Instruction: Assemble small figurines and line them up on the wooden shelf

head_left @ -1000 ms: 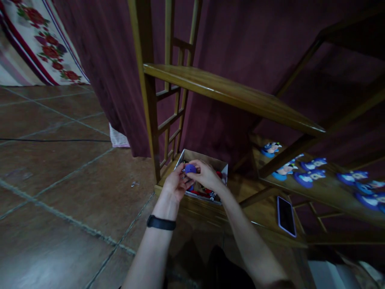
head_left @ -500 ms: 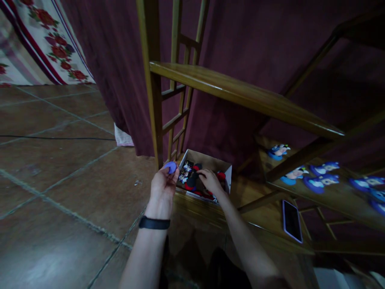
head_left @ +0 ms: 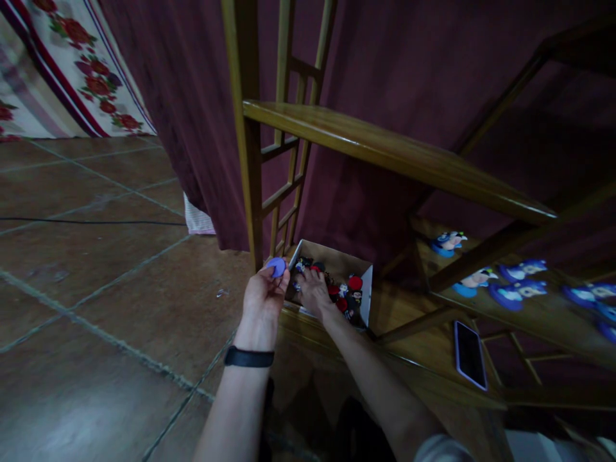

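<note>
My left hand (head_left: 264, 294), with a dark band on its wrist, is closed on a purple disc (head_left: 276, 267) beside the box's left edge. The disc resembles the round bases of the figurines on the shelf; whatever is behind it is hidden. Inside the open cardboard box (head_left: 366, 289) lie several small figurines (head_left: 342, 292) with red or black round bases. My right hand (head_left: 315, 292) reaches into the left part of this box, its fingers spread over the figurines there. The fingertips are partly hidden among them.
Above the box juts a wooden shelf board (head_left: 356, 138). To the right, several figurines (head_left: 517, 292) on blue or purple bases stand on another shelf. A phone (head_left: 470, 355) lies on the lower board. A dark red curtain (head_left: 375, 83) hangs behind.
My right hand has moved left within the box and spread its fingers, uncovering figurines at the right. My left hand still holds the purple disc in nearly the same place.
</note>
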Motion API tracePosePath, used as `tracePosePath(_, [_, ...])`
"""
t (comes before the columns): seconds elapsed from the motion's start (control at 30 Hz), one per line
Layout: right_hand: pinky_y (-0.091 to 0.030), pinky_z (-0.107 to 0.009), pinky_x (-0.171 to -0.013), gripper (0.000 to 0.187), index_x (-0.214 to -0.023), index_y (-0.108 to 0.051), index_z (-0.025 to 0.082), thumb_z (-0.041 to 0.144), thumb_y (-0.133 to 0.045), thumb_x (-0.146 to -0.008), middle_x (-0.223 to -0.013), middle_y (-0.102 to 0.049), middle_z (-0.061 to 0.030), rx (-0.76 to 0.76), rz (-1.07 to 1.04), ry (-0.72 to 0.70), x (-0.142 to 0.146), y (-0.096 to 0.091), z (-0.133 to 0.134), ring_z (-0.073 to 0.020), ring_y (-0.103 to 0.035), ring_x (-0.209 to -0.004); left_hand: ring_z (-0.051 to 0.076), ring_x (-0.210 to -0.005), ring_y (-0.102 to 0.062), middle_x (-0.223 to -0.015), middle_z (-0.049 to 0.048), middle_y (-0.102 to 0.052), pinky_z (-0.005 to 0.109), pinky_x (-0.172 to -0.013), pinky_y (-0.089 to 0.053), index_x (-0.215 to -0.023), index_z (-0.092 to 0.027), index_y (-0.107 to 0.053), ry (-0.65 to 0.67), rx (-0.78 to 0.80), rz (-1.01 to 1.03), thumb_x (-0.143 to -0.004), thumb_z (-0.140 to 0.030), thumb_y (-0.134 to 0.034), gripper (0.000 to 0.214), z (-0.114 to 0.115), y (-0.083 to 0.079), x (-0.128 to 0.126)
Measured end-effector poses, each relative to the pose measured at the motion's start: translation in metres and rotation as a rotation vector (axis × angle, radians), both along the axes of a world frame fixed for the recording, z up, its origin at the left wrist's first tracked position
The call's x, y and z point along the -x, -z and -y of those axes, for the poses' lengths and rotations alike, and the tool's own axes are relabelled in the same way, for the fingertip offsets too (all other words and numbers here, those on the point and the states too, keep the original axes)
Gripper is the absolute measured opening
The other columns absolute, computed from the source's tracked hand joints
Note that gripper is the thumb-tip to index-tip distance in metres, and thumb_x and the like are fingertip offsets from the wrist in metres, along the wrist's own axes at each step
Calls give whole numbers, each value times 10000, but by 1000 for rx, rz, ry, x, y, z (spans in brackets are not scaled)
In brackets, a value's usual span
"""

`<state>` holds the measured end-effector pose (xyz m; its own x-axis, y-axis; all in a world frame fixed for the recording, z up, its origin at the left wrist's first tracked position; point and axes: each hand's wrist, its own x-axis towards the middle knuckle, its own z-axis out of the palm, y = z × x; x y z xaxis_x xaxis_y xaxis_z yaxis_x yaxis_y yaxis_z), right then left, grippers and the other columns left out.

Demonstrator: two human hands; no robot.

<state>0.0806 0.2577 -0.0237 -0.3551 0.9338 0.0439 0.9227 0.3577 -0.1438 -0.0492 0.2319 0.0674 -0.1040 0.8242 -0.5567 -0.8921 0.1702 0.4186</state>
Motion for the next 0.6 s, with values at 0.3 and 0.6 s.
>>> tracePosePath(0.3, [-291, -332, -893, 297, -1071, -510, 193, 227, -514, -776, -1126, -543, -92, 34, -71, 137, -34, 5, 8, -216, -463, -1061, 134, -648, -634, -738, 74, -636, 233, -559, -538, -838, -120, -569, 31, -8, 63, -764, -2, -414, 208, 1, 2, 3])
tracePosePath(0.6, [-247, -419, -966, 373, -1134, -483, 233, 266, -551, -768, -1157, -496, -88, 57, -35, -21, -20, 0, 6, -230, -418, -1123, 135, -634, -636, -703, 56, -639, 237, -546, -538, -892, -129, -577, 59, -8, 113, -762, 4, -421, 242, 2, -1, -4])
